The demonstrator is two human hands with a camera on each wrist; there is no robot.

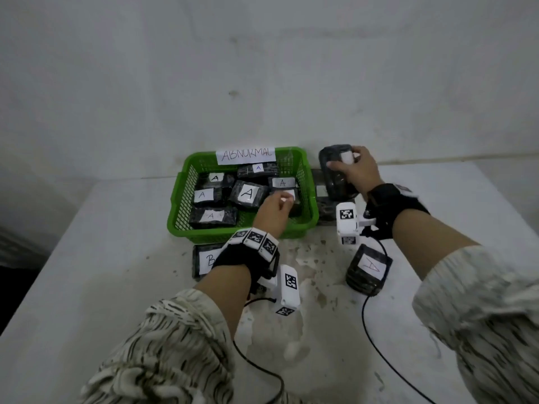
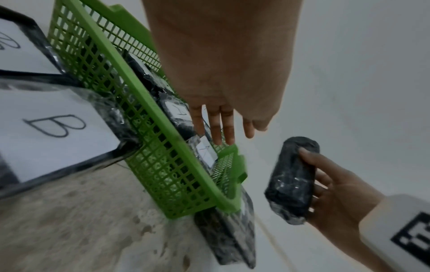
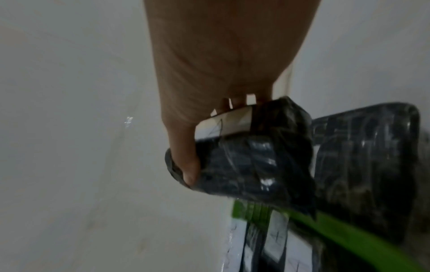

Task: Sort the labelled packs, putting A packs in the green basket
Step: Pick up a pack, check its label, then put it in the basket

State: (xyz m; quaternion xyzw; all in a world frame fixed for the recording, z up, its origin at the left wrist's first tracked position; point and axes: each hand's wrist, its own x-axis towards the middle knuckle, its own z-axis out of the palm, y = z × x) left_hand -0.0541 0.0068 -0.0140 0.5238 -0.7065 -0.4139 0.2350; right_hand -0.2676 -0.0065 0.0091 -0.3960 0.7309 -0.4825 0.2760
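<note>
The green basket (image 1: 309,182), tagged ABNORMAL, holds several dark wrapped packs labelled A (image 1: 248,193). My left hand (image 1: 281,201) hovers over the basket's right front corner. In the left wrist view its fingers (image 2: 216,128) are straight above an A pack (image 2: 206,152) and hold nothing. To the right of the basket my right hand (image 1: 347,167) grips a dark pack (image 1: 335,170) raised off the table. Its white label (image 3: 223,123) is partly covered by my fingers and I cannot read it. The left wrist view also shows that held pack (image 2: 291,180).
A B pack (image 1: 204,260) lies on the table in front of the basket, with a second one (image 2: 14,46) beside it. An A pack (image 1: 369,268) sits front right. More dark packs (image 1: 323,205) lie against the basket's right side. Cables trail across the white, stained table (image 1: 116,287).
</note>
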